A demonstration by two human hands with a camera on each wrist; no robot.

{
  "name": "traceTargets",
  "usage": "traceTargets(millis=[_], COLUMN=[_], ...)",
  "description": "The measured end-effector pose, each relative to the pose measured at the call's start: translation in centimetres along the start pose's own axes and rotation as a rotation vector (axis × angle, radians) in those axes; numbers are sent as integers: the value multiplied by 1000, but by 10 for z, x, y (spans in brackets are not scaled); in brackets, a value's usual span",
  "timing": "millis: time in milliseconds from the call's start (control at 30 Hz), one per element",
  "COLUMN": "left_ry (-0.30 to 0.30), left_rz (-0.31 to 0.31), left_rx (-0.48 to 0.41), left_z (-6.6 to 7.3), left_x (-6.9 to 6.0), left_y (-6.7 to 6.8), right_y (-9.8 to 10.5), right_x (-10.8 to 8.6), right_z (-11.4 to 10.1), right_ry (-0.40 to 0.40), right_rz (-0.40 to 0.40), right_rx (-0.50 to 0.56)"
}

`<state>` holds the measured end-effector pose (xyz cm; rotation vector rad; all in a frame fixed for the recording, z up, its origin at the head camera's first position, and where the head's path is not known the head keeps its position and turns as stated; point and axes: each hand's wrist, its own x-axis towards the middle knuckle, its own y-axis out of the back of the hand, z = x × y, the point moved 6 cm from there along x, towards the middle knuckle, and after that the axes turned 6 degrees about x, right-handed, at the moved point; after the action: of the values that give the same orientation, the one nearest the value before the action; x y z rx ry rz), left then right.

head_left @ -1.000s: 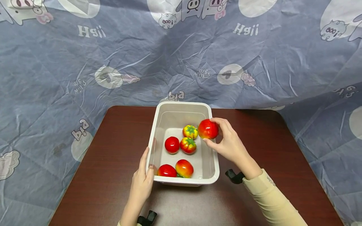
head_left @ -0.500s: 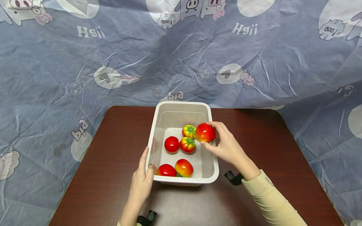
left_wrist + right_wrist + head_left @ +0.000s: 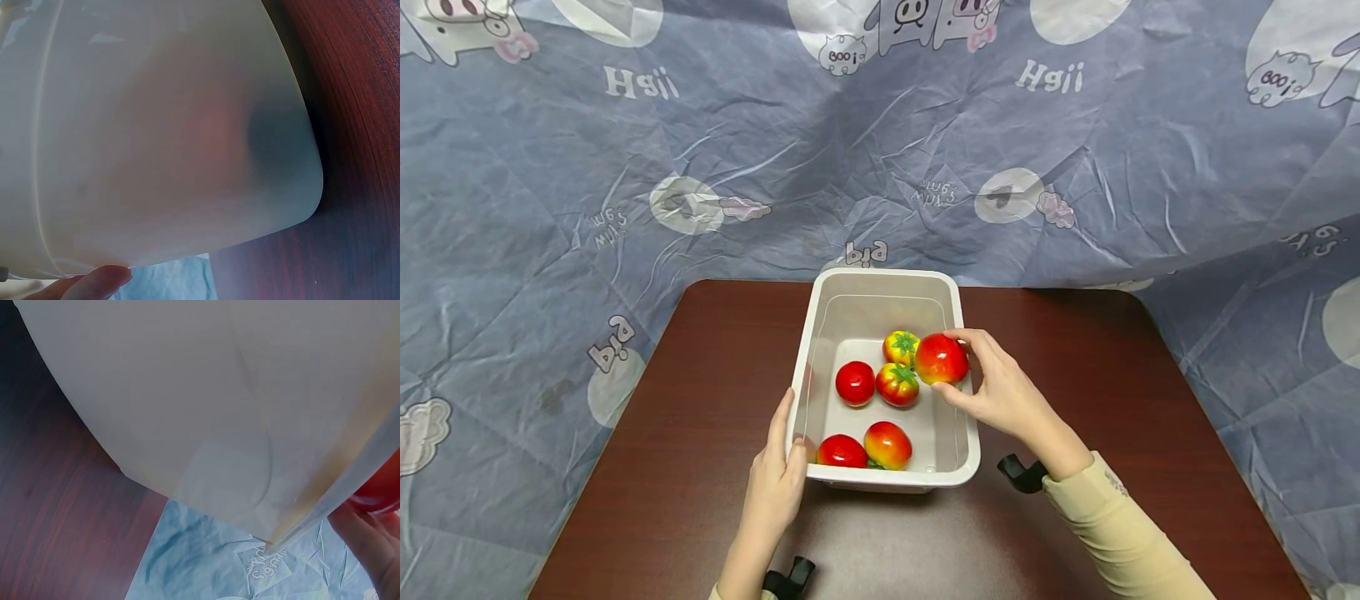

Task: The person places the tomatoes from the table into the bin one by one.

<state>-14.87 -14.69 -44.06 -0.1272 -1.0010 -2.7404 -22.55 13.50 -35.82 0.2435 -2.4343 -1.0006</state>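
Observation:
My right hand point(image 3: 1003, 387) holds a shiny red tomato point(image 3: 942, 358), yellowish underneath, between thumb and fingers at the right side of a pale plastic bin point(image 3: 891, 477). In the right wrist view, part of the red tomato point(image 3: 382, 490) shows beyond the bin's rim, with fingers point(image 3: 365, 540) against it. My left hand point(image 3: 777, 479) grips the bin's near left edge, thumb at the rim and fingers along the outer wall. Inside the bin lie a red tomato point(image 3: 855, 383), two yellow-red tomatoes with green tops point(image 3: 898, 385), and two red-orange ones point(image 3: 888, 446) by the near wall.
The bin stands on a dark brown table point(image 3: 730, 358), close to its far edge. Behind the table hangs a wrinkled blue-grey printed cloth point(image 3: 880, 150). Black straps point(image 3: 1022, 473) sit at both wrists.
The right hand has moved the tomato slightly left and toward the near side, lower over the bin. The left hand and the other tomatoes stay where they were.

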Motion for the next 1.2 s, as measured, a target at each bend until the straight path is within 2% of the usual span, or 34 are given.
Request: traceTargets(millis=[300, 500, 600, 867, 1033, 1200], left_ry=[5, 9, 7, -8, -8, -15], left_rz=[-8, -14, -11, 7, 6, 4], left_rx=[7, 8, 7, -5, -10, -6], left_z=[2, 1, 1, -1, -2, -2], left_x=[0, -1, -1, -1, -1, 0], left_y=[1, 0, 0, -1, -1, -1], right_y=[-2, -4, -4, -5, -6, -7], right_x=[-2, -3, -3, -5, -8, -12], right_z=[1, 2, 1, 0, 1, 2], right_ry=[-5, -10, 7, 38, 37, 17], right_rz=[-53, -75, -70, -47, -36, -24], right_rx=[1, 83, 97, 50, 15, 24])
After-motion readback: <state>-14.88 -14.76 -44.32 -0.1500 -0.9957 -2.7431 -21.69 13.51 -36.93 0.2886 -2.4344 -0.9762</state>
